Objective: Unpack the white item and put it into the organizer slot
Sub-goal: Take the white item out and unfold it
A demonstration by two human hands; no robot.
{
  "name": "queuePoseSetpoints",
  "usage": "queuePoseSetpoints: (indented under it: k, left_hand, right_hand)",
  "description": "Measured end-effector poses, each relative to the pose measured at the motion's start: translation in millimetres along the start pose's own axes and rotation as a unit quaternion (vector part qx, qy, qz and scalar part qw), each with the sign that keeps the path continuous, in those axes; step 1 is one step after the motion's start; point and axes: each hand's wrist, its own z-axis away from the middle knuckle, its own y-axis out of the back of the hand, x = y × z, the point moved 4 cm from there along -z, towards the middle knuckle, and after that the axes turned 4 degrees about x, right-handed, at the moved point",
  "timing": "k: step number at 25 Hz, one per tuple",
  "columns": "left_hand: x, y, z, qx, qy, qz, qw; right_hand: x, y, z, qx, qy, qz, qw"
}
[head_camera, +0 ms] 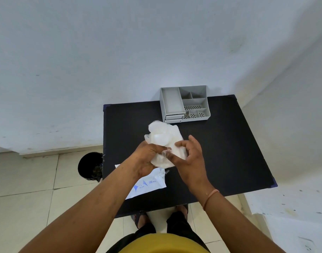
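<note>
Both my hands hold a white item (164, 138) wrapped in crumpled clear plastic, above the middle of the black table (229, 143). My left hand (147, 157) grips its lower left part. My right hand (189, 157) pinches the plastic at its lower right, fingers partly spread. The grey organizer (185, 104) stands at the table's far edge, beyond the item, with one long slot on the left and several small compartments on the right. I see nothing inside its slots.
A white printed package (147, 185) lies flat on the table's near left part, partly under my left forearm. A black bin (90, 166) stands on the tiled floor left of the table. White walls close in behind and on the right.
</note>
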Motion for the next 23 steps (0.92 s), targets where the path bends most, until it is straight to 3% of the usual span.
queuePoseSetpoints:
  k: [2, 4, 7, 11, 17, 20, 23]
  left_hand:
    - [-1, -3, 2, -0.011, -0.009, -0.009, 1.000]
    - [0, -11, 5, -0.031, -0.010, -0.003, 0.999]
    - [2, -27, 9, -0.078, 0.016, 0.048, 0.996]
    - [7, -44, 0, -0.133, 0.026, 0.089, 0.987]
    - [36, -80, 2, -0.059, -0.110, -0.008, 0.992]
    - [42, -87, -17, -0.032, -0.095, 0.041, 0.994]
    - [35, -83, -35, -0.027, -0.093, 0.085, 0.992]
  right_hand:
    - [7, 2, 2, -0.004, -0.110, -0.113, 0.987]
    - [14, 3, 5, -0.027, -0.219, -0.260, 0.940]
    - [21, 8, 2, -0.045, -0.297, -0.342, 0.890]
    - [33, 18, -11, -0.070, -0.295, -0.415, 0.858]
    - [30, 33, -46, -0.119, -0.279, -0.552, 0.777]
    - [28, 36, -64, -0.130, -0.288, -0.554, 0.770]
    - [30, 44, -79, -0.145, -0.280, -0.533, 0.785]
